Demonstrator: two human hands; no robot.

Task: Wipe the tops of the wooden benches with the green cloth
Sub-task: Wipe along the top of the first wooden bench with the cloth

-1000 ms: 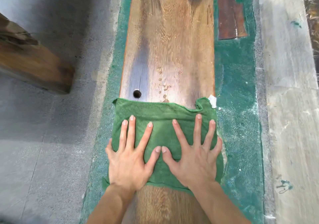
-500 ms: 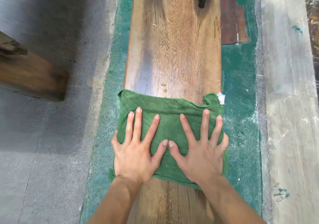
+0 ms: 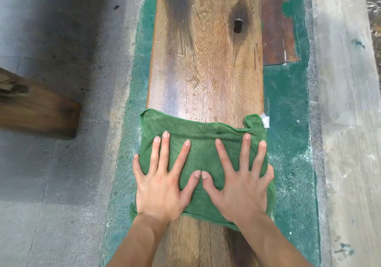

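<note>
A long wooden bench (image 3: 206,60) runs away from me down the middle of the view. The green cloth (image 3: 203,143) lies spread across its full width, with a white tag at its far right corner. My left hand (image 3: 160,186) and my right hand (image 3: 241,188) press flat on the cloth side by side, fingers spread and thumbs almost touching. The outer little fingers reach over the cloth's side edges. Beyond the cloth the wood shows dark stains and two round holes (image 3: 237,25).
The end of a second wooden bench (image 3: 37,112) juts in at the left over grey concrete floor. Green painted floor (image 3: 288,122) flanks the bench. A reddish-brown plank (image 3: 276,29) lies at the upper right, beside a pale concrete kerb (image 3: 346,122).
Both hands have slid the cloth forward along the bench, over a near hole and small droplets. The far holes have come closer in view.
</note>
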